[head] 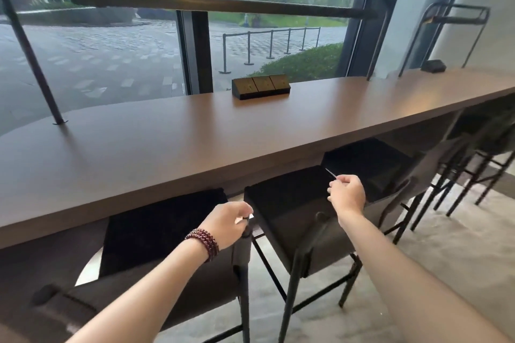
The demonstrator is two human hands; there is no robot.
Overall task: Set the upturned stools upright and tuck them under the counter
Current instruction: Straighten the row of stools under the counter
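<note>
1. Black metal frames and dark padded seats make these stools look stiff and fairly heavy. I judge the rigid seat edge or a top frame corner the best hold, since the fabric top would give under the fingers.
2. The left hand [228, 221], with a bead bracelet [203, 243] at the wrist, is curled together near the corner post between the left stool [164, 228] and the middle stool [289, 203]. Whether it clamps the post or only touches it I cannot tell.
3. The right hand [347, 193] is loosely closed over the far right edge of the middle stool's seat; a thin pale sliver shows at its fingertips, too small to identify.
4. Both stools stand upright, seats partly under the counter [195, 142]. A 3rd stool [370, 164] sits beside them, further under.
5. More stools [479, 153] to the right are dim and overlapping; their count is unclear.
6. On the counter stands a dark box [260, 86]. 2 upturned frames [451, 19] also rest there, legs up; the near one is cut off at the left edge.
</note>
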